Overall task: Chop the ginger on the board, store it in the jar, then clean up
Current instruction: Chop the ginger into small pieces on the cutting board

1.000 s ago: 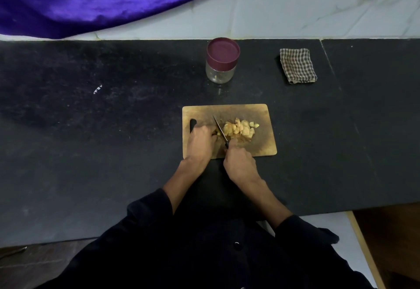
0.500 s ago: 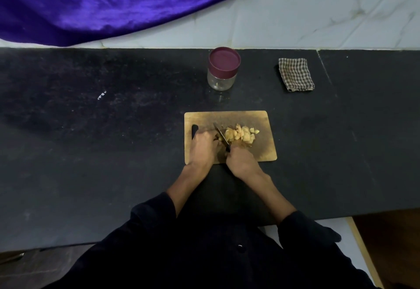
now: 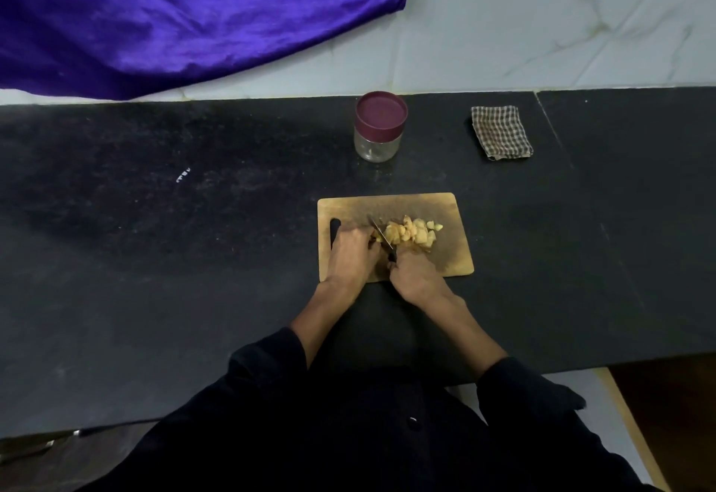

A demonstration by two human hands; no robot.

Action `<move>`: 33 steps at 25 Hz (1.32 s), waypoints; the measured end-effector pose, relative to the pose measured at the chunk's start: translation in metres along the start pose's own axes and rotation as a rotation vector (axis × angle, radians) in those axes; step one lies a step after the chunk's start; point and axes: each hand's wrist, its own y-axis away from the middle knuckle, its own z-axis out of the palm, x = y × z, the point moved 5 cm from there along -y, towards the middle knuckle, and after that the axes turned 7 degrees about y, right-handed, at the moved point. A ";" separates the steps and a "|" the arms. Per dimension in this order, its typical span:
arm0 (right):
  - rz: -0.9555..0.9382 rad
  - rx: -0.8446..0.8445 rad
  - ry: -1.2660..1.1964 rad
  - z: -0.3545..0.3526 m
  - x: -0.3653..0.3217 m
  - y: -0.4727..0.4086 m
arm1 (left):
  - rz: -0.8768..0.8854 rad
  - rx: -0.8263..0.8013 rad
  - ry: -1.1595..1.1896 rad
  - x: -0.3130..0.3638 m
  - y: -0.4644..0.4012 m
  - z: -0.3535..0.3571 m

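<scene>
Centrally, the wooden cutting board (image 3: 445, 259) carried the chopped ginger (image 3: 412, 235), just far-right of both hands. Right hand (image 3: 416, 278) gripped the knife (image 3: 381, 236); left hand (image 3: 350, 255) curled over a ginger piece. Lidded jar (image 3: 380, 126) stood beyond, checked cloth (image 3: 501, 132) to its right.

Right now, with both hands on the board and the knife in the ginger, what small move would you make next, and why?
Probably another cut. The right hand grips the knife, its blade beside the ginger pile, and the left hand seems to steady an uncut bit on the board. The jar is still lidded, so storing seems premature.
</scene>
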 end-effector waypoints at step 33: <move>-0.042 0.191 -0.013 -0.007 0.023 0.020 | 0.080 0.099 0.132 0.003 0.003 -0.022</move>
